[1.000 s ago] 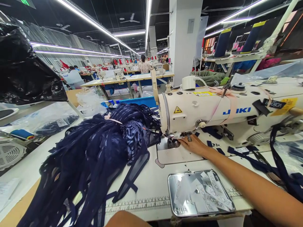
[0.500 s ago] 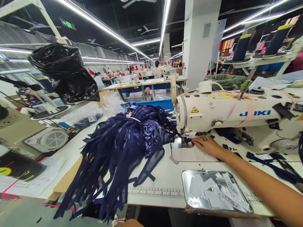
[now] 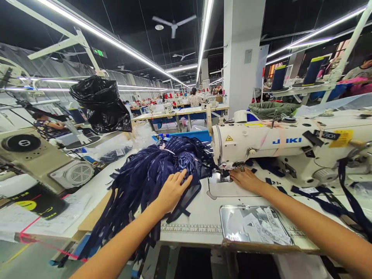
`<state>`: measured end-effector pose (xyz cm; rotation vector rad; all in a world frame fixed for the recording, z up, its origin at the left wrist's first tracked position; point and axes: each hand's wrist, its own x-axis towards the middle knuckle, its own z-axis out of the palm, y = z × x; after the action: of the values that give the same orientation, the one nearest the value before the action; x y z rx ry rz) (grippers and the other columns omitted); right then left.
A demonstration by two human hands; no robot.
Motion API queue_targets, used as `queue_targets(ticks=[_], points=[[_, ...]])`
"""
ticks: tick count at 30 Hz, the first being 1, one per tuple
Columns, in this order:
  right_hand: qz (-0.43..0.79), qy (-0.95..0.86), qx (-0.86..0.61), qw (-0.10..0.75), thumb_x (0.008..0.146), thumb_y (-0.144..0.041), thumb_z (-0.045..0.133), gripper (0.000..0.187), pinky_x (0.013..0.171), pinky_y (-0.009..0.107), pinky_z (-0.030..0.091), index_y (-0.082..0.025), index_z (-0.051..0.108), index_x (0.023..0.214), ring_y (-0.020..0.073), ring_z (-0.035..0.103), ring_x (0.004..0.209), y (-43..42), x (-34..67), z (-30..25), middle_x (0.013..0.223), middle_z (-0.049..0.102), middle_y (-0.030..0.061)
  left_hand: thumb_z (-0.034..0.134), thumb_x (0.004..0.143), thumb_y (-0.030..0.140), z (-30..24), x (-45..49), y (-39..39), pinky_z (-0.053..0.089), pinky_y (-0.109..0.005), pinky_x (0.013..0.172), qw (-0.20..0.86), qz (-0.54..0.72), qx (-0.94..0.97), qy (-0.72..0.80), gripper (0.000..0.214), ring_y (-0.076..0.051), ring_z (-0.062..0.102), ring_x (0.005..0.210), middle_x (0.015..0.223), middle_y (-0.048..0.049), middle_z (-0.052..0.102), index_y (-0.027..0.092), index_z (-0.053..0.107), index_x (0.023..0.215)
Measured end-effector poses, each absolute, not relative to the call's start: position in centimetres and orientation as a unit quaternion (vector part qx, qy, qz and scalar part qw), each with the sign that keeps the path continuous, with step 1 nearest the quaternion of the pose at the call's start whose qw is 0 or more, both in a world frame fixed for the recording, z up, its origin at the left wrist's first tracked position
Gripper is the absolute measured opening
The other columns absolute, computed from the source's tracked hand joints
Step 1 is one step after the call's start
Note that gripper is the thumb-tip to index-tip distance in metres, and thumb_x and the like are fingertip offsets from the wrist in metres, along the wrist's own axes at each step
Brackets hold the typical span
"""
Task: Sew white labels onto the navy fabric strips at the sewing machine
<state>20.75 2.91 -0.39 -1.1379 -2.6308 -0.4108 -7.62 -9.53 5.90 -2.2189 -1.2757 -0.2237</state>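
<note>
My left hand rests over a large bundle of navy fabric strips, fingers spread, close to a patterned navy piece tied in with it. I cannot tell whether it grips any cloth. At the cream sewing machine, my right hand has its fingers together, tips close beside the presser foot. Some dark cloth shows under the foot; what those fingers hold, if anything, is hidden. A light pale band ties the bundle near its top.
In front of the machine lies a metal tray with paper labels, by a printed ruler. Navy scraps lie to the right. A black plastic bag hangs left, above another machine. Several people sit farther back.
My left hand has risen from the table's front edge onto the navy bundle. My right hand stays by the presser foot. The camera view has shifted.
</note>
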Motion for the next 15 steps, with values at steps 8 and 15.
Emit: queue_targets(ticks=[8,15], points=[[0.001,-0.934,-0.326,0.144,0.082,-0.011,0.039,0.024,0.069,0.028,0.043,-0.014,0.063,0.079,0.0190,0.059,0.078,-1.4,18.4,2.6,0.084,0.064,0.0087,0.031,0.089,0.005,3.9,-9.3,-9.6,0.029,-0.044,0.101,0.304,-0.080,-0.894,-0.318,0.028,-0.023,0.039,0.121,0.125,-0.0062,0.050,0.017,0.054,0.099],[0.376,-0.833,-0.296,0.279,0.086,-0.029,0.038,0.040,0.090,0.033,0.041,-0.014,0.047,0.121,0.0195,0.053,0.106,-3.3,9.2,1.3,0.116,0.057,0.0110,0.033,0.088,0.025,2.8,-7.4,-12.7,0.041,-0.028,0.062,-0.065,-0.238,-0.894,-0.375,0.030,-0.015,0.050,0.064,0.060,-0.0019,0.050,0.018,0.046,0.062]])
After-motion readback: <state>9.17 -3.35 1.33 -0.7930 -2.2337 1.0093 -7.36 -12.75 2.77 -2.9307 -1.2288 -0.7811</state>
